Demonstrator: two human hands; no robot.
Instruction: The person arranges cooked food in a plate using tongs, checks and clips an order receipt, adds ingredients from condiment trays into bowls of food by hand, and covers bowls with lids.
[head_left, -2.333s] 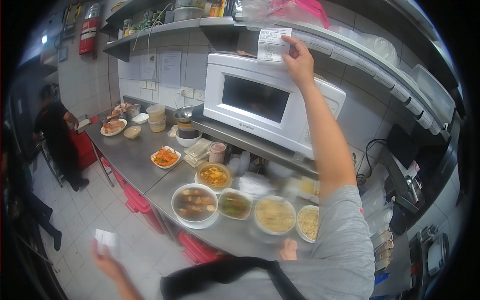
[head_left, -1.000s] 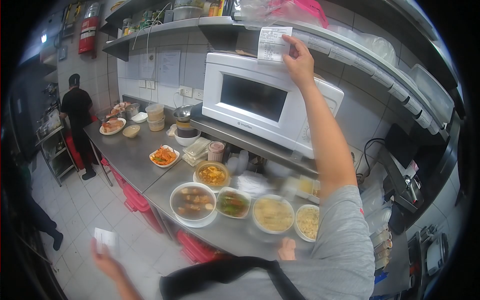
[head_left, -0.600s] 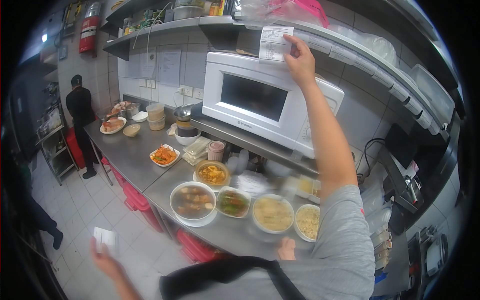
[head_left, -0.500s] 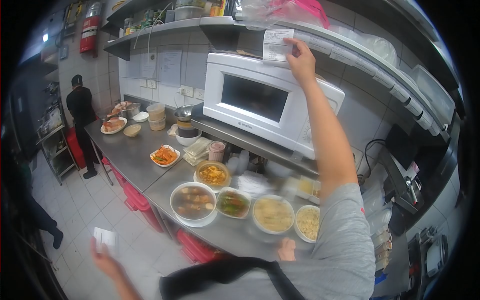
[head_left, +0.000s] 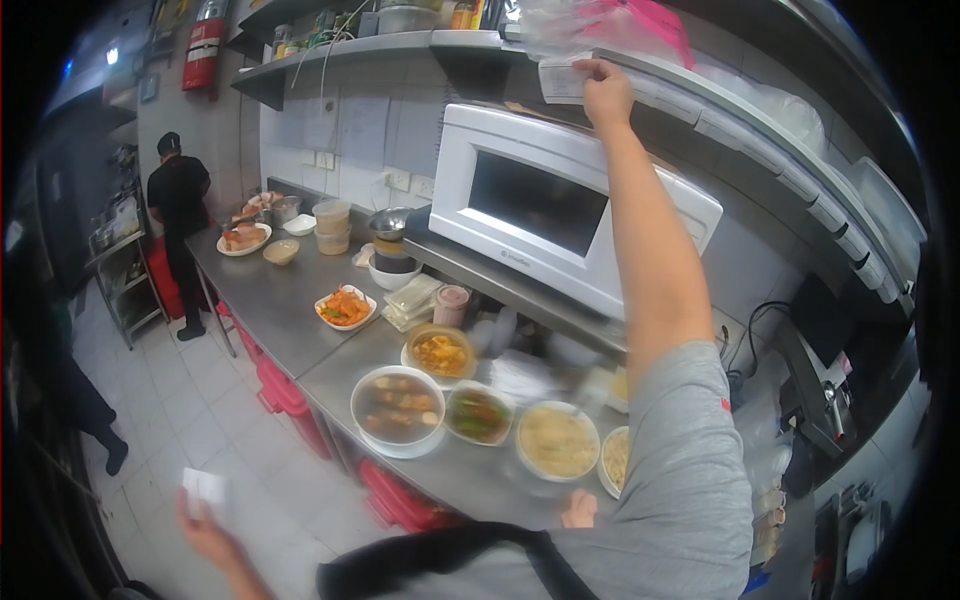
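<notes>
High at the shelf edge, my right hand (head_left: 607,93) pinches a printed paper slip (head_left: 562,82) between thumb and fingertips. The bare forearm passes in front of the white microwave (head_left: 535,200). At the lower left, my left hand (head_left: 208,535), blurred, grips a small white paper slip (head_left: 206,490) over the floor. Below the raised arm, fingers of a further hand (head_left: 578,508) rest at the counter edge; whose they are I cannot tell. Nearby stand a bowl of brown soup (head_left: 398,410), a bowl of green vegetables (head_left: 480,415) and a bowl of pale food (head_left: 557,440).
More slips line the shelf rail (head_left: 740,128) to the right. On the steel counter (head_left: 290,345) are an orange dish (head_left: 343,307), a yellow dish (head_left: 440,352) and stacked tubs (head_left: 332,225). A person in black (head_left: 180,200) stands at the far end. Red bins (head_left: 290,400) sit below.
The view has swung, so the counter and microwave appear further right. My right hand is still at the shelf rail; its slip shows less of its face. My left hand appears slightly lower, still holding its slip.
</notes>
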